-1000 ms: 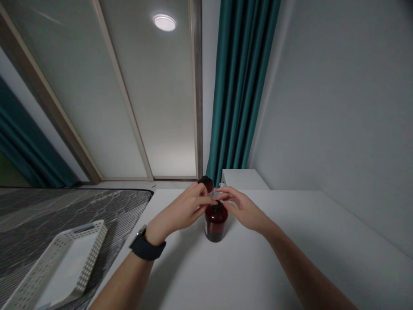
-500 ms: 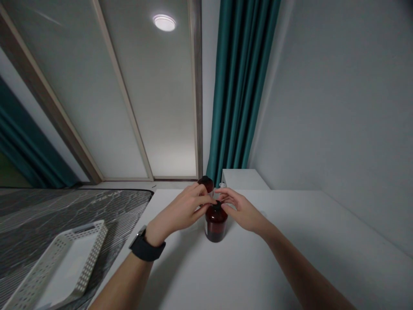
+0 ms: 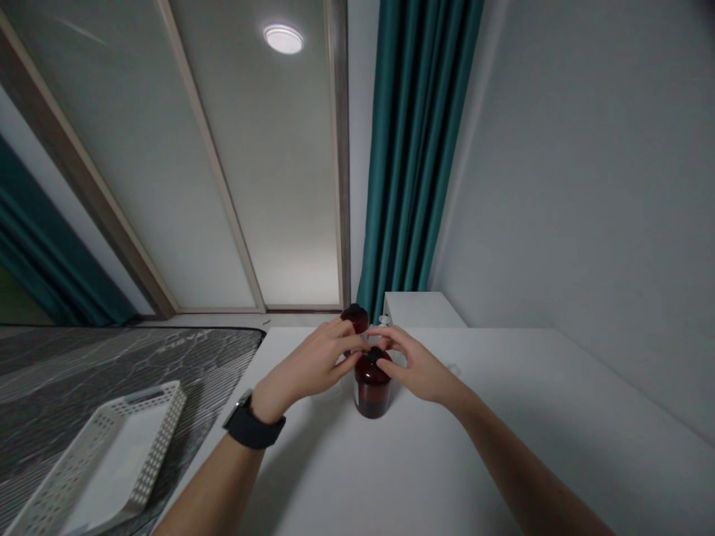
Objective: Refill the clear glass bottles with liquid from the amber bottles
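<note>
A brown glass bottle (image 3: 372, 398) with a dark cap (image 3: 375, 354) stands upright on the white table (image 3: 391, 476). From the left, my left hand (image 3: 318, 361) has its thumb and index finger curled at the bottle's cap and shoulder. My right hand (image 3: 418, 366) curls round the other side, thumb on the front of the shoulder and fingers behind the cap. A second brown bottle (image 3: 355, 316) stands just behind, partly hidden by my left fingers. Beyond my right fingers a small clear or whitish item (image 3: 383, 320) shows in part.
To the left, a white perforated basket (image 3: 103, 454) lies on a dark grey patterned surface (image 3: 212, 372) beside the table. A white box-like piece (image 3: 424, 309) stands at the table's far edge, before a green curtain (image 3: 418, 164). A grey wall (image 3: 603, 186) bounds the right side.
My fingers have shifted slightly on the bottle, and the right thumb now lies lower on its shoulder. More of the dark cap shows between my hands. The bottle has stayed in place.
</note>
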Demonstrator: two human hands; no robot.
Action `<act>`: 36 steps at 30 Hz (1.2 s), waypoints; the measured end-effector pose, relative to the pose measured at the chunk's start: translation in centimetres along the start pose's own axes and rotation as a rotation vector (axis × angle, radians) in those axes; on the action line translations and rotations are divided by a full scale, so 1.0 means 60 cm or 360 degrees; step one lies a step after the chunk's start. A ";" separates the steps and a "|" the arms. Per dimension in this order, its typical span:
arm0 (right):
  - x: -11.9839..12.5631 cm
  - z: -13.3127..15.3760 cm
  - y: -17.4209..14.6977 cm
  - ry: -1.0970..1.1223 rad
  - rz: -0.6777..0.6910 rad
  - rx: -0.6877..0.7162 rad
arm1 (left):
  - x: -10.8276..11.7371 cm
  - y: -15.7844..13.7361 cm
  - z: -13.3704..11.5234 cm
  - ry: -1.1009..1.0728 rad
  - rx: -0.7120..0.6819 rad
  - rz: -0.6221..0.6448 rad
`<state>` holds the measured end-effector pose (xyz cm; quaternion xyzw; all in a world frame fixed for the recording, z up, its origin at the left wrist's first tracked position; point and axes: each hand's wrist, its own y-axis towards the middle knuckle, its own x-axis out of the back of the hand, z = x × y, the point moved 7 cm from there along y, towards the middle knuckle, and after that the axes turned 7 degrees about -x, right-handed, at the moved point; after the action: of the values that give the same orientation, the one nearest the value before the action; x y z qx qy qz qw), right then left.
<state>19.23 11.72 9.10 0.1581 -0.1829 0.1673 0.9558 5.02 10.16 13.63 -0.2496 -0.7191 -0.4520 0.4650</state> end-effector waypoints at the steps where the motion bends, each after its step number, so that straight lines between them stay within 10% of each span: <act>1: 0.000 0.001 -0.001 0.0019 0.0014 -0.0006 | 0.000 0.000 0.001 -0.0004 0.0009 0.0006; 30: 0.000 -0.012 -0.005 -0.0004 0.0118 0.0034 | -0.017 0.001 0.012 -0.0108 0.0224 -0.0138; 36: -0.003 -0.039 -0.017 -0.0050 0.0536 -0.0248 | -0.050 0.013 0.007 -0.0119 0.0354 -0.0241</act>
<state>20.14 11.63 6.69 0.0533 -0.2342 0.3077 0.9207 6.75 11.07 11.22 -0.1583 -0.7984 -0.3936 0.4272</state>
